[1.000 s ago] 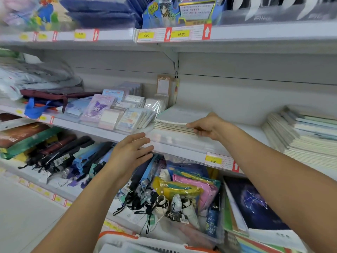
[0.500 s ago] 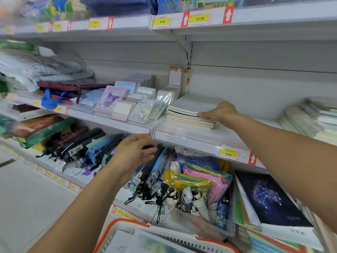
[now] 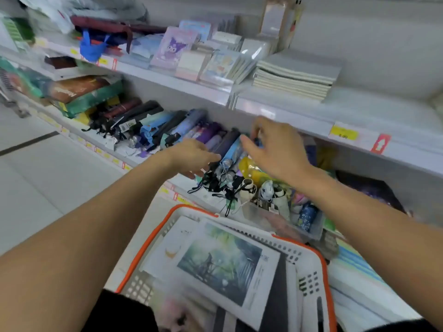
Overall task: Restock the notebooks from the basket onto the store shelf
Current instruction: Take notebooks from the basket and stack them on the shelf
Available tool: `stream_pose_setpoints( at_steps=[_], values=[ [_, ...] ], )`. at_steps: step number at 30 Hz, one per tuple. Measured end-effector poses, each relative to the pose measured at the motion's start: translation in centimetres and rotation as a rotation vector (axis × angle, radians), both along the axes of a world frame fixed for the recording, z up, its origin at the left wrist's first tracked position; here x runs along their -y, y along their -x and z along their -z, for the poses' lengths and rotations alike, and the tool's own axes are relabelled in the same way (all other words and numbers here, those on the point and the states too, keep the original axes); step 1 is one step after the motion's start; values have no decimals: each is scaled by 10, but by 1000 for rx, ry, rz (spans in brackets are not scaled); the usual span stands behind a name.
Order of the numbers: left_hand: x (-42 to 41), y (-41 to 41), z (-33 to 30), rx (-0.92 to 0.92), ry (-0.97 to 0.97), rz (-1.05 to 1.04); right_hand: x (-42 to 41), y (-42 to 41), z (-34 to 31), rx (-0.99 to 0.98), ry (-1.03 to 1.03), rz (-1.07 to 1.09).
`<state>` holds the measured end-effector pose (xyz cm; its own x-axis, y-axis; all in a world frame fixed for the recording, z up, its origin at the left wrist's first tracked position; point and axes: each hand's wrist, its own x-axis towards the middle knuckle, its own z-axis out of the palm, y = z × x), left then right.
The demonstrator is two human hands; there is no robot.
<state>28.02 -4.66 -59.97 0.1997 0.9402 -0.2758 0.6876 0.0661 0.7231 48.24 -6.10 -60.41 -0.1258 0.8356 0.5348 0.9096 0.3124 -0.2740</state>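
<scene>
With both the left hand (image 3: 195, 157) and right hand (image 3: 275, 149) loose-fingered and empty above the basket (image 3: 311, 264), the step is fetching: next, grasp the top notebook (image 3: 215, 262) for the shelf stack (image 3: 294, 75).

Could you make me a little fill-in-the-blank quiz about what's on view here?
1. The basket has a rim coloured ____.
2. The grey notebook stack lies on the shelf ____ the umbrellas.
3. The left hand and right hand both hold ____.

Missing words: orange; above; nothing
</scene>
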Motion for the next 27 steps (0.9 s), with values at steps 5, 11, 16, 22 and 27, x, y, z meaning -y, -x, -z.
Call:
stream_pose_setpoints(
  at_steps=[5, 11, 16, 22, 27],
  values=[
    [14, 41, 31, -584, 253, 262, 59, 49, 164, 24, 1225, 67],
    [18, 69, 36, -583, 255, 307, 77, 40, 223, 171, 1137, 254],
    [20, 79, 39, -591, 275, 322, 77, 36, 218, 282, 1010, 294],
    [25, 73, 33, -576, 263, 337, 65, 11, 214, 185, 1091, 336],
    [28, 66, 30, -495, 338, 317, 53, -6, 147, -186, 1195, -63]
  ],
)
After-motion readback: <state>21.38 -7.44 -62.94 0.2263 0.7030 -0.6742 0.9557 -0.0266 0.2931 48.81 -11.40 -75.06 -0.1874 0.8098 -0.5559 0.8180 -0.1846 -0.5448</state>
